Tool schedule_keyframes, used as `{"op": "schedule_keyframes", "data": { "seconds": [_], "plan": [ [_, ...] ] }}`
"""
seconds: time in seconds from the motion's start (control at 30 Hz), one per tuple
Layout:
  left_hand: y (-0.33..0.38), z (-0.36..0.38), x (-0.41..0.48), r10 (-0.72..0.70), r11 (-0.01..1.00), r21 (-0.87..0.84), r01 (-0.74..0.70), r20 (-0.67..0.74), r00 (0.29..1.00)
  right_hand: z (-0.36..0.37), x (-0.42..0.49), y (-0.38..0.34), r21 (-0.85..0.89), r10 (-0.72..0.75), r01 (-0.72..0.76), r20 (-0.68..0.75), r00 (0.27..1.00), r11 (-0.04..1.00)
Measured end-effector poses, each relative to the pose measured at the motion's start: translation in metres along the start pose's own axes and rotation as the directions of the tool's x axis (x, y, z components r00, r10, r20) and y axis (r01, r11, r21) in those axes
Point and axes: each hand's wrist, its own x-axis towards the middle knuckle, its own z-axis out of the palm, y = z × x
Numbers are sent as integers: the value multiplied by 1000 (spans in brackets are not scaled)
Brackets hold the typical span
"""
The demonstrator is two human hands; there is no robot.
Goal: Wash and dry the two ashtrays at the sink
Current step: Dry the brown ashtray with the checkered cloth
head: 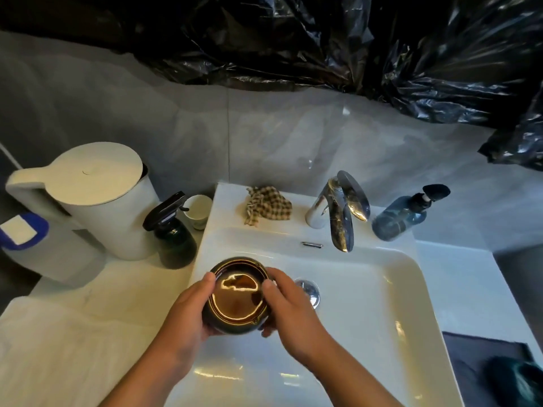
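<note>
Left hand (188,312) and right hand (289,312) grip brown ashtray (236,301) above sink (382,289).

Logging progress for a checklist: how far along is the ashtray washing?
Nothing looks finished. In hand: left hand and right hand hold a brown ashtray over the sink basin; no water runs from the faucet. Left: drying, the checked cloth lies untouched on the ledge, and the second ashtray, perhaps the blurred dark object lower right.
</note>
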Motion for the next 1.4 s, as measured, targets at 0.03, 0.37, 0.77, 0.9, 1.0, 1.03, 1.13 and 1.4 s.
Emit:
{"op": "schedule_keyframes", "data": {
  "seconds": [0.03,0.37,0.77,0.9,1.0,1.03,1.13,1.4],
  "plan": [
    [-5,3,-7,-7,1000,29,7,22,1000,-1,-14,5,24,21,-21,-28,999,999],
    [-55,51,-76,13,969,235,-77,265,964,-33,-127,46,237,172,-110,-262,950,965],
    [-105,149,-117,-91,885,419,-203,584,807,-88,-244,121,444,353,-107,-519,779,890],
    [-124,177,-130,-120,852,478,-213,574,810,-104,-263,138,452,379,-114,-556,739,885],
    [-136,200,-138,-109,852,480,-210,555,825,-124,-277,149,457,375,-101,-561,738,884],
    [-140,209,-140,-103,854,476,-208,548,830,-133,-282,153,459,370,-93,-561,740,884],
    [-154,236,-150,-71,853,469,-229,539,840,-162,-295,169,454,354,-84,-551,756,887],
    [-212,329,-200,-47,837,500,-223,471,881,-259,-350,228,429,331,-115,-471,818,896]
  ]
}}
